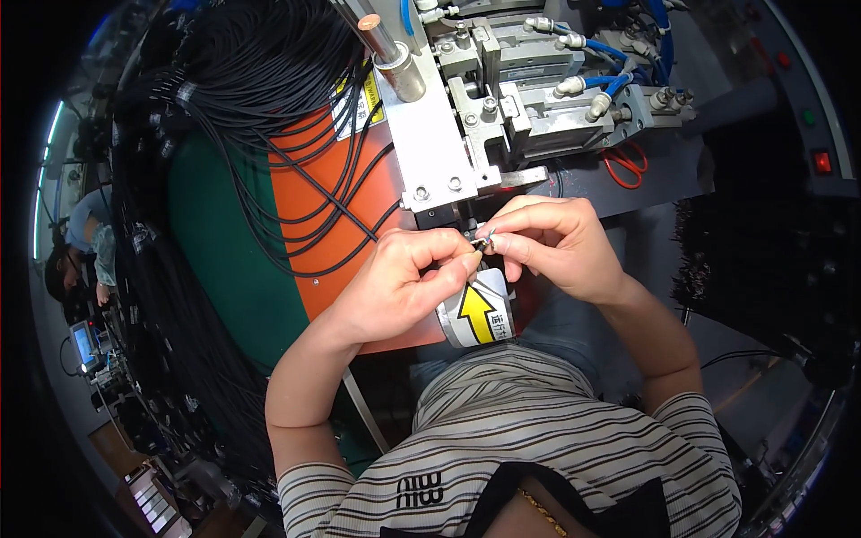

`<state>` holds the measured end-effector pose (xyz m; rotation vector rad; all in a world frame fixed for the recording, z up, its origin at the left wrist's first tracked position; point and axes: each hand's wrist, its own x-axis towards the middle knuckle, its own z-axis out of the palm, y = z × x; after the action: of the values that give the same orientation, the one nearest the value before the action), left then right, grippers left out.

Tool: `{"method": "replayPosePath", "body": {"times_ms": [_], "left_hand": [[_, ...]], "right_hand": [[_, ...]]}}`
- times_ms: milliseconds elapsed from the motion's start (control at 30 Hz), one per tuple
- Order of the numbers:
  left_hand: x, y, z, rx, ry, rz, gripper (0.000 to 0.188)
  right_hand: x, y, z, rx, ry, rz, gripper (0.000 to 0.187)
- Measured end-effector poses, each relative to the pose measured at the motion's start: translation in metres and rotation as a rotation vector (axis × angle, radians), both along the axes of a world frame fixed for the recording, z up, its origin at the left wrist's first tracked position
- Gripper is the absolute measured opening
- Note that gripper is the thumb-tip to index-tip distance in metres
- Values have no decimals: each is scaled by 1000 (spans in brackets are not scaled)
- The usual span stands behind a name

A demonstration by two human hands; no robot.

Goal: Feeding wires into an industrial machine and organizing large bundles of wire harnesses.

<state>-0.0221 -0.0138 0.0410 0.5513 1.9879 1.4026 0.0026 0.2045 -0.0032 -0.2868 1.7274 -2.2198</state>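
My left hand [395, 278] is closed, with thumb and forefinger pinched together in front of the machine's metal head. Opposite it, my right hand [565, 251] pinches too, its fingertips almost touching the left ones. Between the two pinches shows a small dark piece with thin light strands [487, 240], which looks like a stripped cable end; the fingers cover most of it. Just below the fingertips sits a grey cylindrical housing [451, 330] with a yellow arrow label. Above them is the white metal plate [429, 134] of the machine.
Pneumatic cylinders [560, 121] with blue hoses stand at the back right, beside a red-handled tool [625, 168]. Many black cables [260, 81] hang across an orange and green surface [220, 242] on the left. A control panel [812, 125] with lit buttons is far right. Another person [85, 229] is far left.
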Motion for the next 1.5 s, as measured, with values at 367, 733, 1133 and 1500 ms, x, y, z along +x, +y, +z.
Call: {"method": "replayPosePath", "body": {"times_ms": [367,733,1133,1500], "left_hand": [[29,21,-8,-444,1074,-32,9],[22,11,-20,-321,1052,60,38],[20,7,-16,-337,1043,-47,41],[22,16,-5,-429,1078,-135,48]], "right_hand": [[3,-3,16,845,687,-140,8],[1,-7,8,967,705,-128,7],[-1,-9,4,929,717,-172,12],[-6,-6,18,1084,739,-26,5]]}}
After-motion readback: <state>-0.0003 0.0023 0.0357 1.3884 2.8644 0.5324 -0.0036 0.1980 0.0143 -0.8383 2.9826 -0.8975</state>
